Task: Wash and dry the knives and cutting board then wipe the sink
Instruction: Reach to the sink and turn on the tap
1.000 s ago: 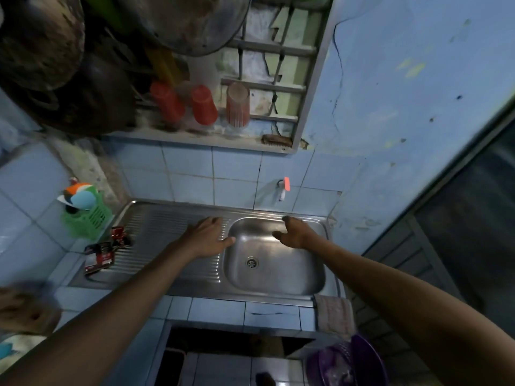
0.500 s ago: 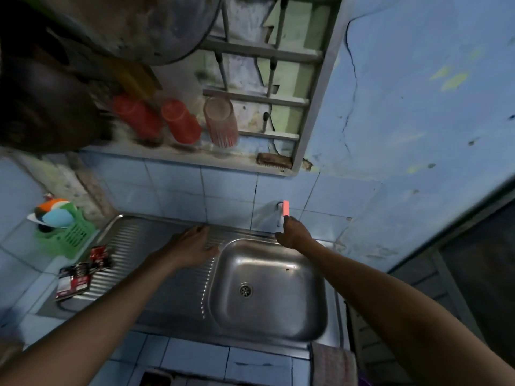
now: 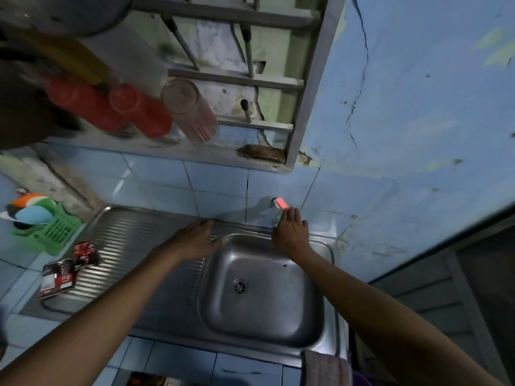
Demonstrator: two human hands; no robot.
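Observation:
A steel sink [image 3: 330, 288] with a drain in its basin and a ribbed drainboard [image 3: 125, 240] on its left fills the middle of the view. My left hand [image 3: 195, 239] lies flat on the drainboard at the basin's back left corner, fingers straight. My right hand [image 3: 291, 231] reaches over the basin's back rim, its fingertips at the tap with a red handle [image 3: 280, 203] on the tiled wall. No knife or cutting board is in sight.
A green basket [image 3: 53, 232] with sponges stands at the far left. Red and black sachets [image 3: 65, 270] lie on the drainboard's left end. Red cups [image 3: 139, 112] and a clear glass [image 3: 189, 110] sit on the window ledge. A cloth [image 3: 326, 369] hangs at the sink's front right.
My right hand has risen from the basin's back rim up to the tap. My left hand stays flat on the drainboard. The camera has tilted closer and upward.

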